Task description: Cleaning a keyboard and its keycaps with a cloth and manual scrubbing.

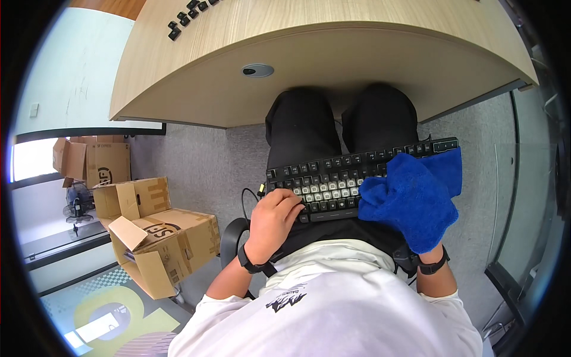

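Observation:
A black keyboard point(333, 215) lies across my lap, tilted up toward the right. Many of its middle keys lack caps, so pale switches show in rows. Its left end is held by my left hand point(275, 217), with bent fingers lying over the edge next to the bare switches. A blue cloth point(416, 193) covers the right part of the keyboard and drapes over my right hand point(433, 254). Only the wrist end of that hand shows; its fingers are hidden in the cloth, which bunches around them.
Ahead stands a wooden desk point(357, 53) with loose black keycaps point(173, 33) on its far left. Open cardboard boxes point(190, 238) are on the left. A cable point(245, 199) hangs beside the keyboard's left end. A glass panel point(526, 196) is at the right.

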A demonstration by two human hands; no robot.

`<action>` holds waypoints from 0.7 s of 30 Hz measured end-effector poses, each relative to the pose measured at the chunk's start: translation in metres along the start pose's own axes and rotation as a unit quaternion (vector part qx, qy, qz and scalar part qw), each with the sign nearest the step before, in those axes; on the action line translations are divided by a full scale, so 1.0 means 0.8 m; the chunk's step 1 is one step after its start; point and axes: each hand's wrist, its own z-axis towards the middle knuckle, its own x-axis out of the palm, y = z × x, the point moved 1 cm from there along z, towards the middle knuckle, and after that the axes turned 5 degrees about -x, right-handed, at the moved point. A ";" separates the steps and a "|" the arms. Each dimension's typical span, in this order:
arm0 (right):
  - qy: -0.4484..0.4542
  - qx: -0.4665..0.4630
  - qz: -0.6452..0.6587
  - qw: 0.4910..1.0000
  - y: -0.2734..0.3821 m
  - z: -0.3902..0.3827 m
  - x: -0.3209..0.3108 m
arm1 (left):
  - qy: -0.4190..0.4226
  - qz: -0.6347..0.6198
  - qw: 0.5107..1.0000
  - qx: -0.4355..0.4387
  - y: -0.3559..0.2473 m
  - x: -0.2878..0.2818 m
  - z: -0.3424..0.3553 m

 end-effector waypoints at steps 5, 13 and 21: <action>-0.015 -0.022 -0.029 0.999 -0.006 -0.004 0.004 | 0.006 -0.001 0.999 -0.033 -0.002 -0.002 -0.001; -0.029 -0.050 -0.051 0.997 -0.009 -0.001 0.006 | 0.002 -0.003 1.000 0.004 0.007 0.002 0.002; -0.005 0.051 0.028 0.998 0.071 0.045 -0.051 | 0.030 -0.034 0.999 -0.008 0.018 0.008 0.005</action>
